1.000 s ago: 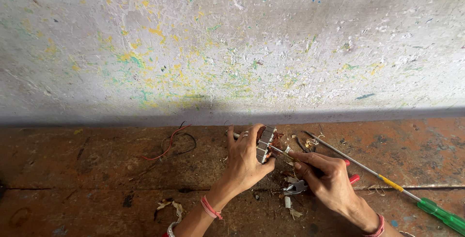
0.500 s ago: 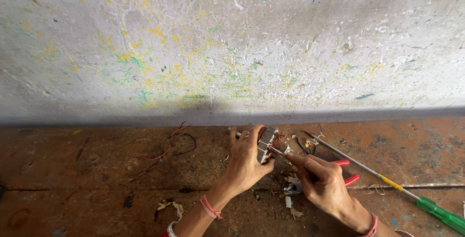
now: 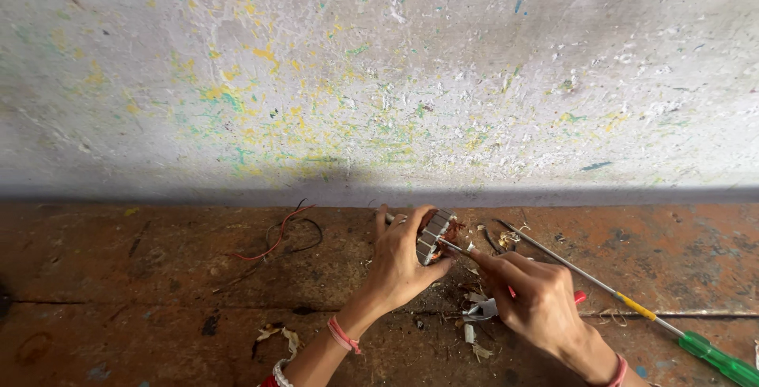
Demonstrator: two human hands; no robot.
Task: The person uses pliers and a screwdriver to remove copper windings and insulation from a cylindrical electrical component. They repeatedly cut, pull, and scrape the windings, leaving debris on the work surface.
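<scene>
Loose wires, red and dark, lie curled on the rusty brown counter to the left of the hands, near the foot of the paint-flecked wall that rises straight from the counter's far edge. To the right, a long screwdriver with a thin metal shaft and a green handle lies slanted, its tip near the wall and its handle toward the near right corner; it runs just behind the right hand. Pale scraps and shavings are scattered under and between the wrists, and a few more bits lie near the left forearm.

The left hand is clamped around a small metal motor core with grey slotted plates and a reddish winding, holding it just above the counter, close to the wall. The right hand is closed on a slim tool with a red handle, whose thin metal tip touches the core's side.

The wall closes off all room behind the core. The screwdriver bounds the right side; the wires sit well apart on the left. The wide stretch of counter at the left carries only stains and a dark crack running across it.
</scene>
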